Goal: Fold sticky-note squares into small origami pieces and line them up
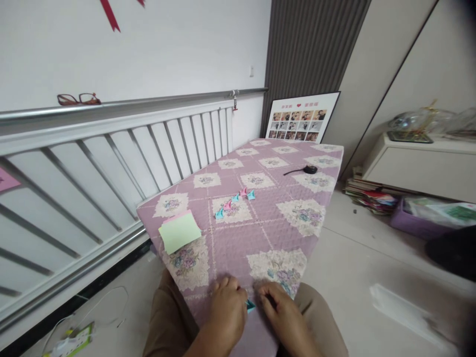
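Note:
At the near end of the cloth-covered table, my left hand point(227, 308) is closed, knuckles up, on a small teal folded paper point(250, 306). Only a pointed corner of that paper shows beside the fingers. Just right of it, my right hand point(281, 313) has its fingers curled in toward the thumb; anything between its fingertips is hidden. Farther up the table lie several small folded paper pieces in a slanting row, among them a blue one point(219, 213) and a pink one point(227, 205). Left of these rests a stack of sticky notes point(180, 233), pale green over pink.
A black object with a short strap or tail point(310, 169) lies on the far right of the tablecloth point(238, 248). A white railing point(156, 153) borders the left side, with glasses point(78, 99) on its ledge. A photo board point(303, 119) leans behind. A power strip point(76, 342) lies on the floor.

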Demonstrator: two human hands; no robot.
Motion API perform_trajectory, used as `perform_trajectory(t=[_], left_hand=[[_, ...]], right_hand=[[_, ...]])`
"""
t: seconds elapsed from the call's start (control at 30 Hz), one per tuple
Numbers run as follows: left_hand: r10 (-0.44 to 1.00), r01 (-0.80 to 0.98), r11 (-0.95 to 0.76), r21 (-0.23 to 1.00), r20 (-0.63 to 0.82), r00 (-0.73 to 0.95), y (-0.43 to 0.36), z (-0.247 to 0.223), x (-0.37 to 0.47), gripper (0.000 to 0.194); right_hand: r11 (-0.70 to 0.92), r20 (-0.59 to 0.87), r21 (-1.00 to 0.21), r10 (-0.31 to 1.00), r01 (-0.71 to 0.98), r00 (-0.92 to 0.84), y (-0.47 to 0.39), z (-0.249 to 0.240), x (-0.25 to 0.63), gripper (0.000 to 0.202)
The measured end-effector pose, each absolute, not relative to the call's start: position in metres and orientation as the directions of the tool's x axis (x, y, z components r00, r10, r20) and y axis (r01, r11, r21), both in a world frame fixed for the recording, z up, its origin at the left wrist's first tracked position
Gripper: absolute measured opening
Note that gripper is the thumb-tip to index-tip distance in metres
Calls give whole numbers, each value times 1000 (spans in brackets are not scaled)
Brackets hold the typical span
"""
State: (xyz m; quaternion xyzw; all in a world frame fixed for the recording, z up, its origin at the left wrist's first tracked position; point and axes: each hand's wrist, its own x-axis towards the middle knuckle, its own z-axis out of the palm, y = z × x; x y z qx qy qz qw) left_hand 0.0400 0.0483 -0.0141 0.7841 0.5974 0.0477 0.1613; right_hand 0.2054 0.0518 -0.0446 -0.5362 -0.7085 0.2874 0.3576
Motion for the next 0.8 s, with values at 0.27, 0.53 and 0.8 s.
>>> perform_trajectory(t=[0.27,0.53,0.8], left_hand=[[981,913,-137,384,-74,179,61,-16,35,21],[998,875,-22,483,-42,48,97,-12,27,10],[999,775,39,631,-24,-31,77,-32,-6,24]], right_hand=[[262,222,-812,965,521,-139,53,-48,212,17],[247,210,-812,969,529,-130,54,-45,212,19],[182,149,-773,983,607,-105,67,-52,219,23]])
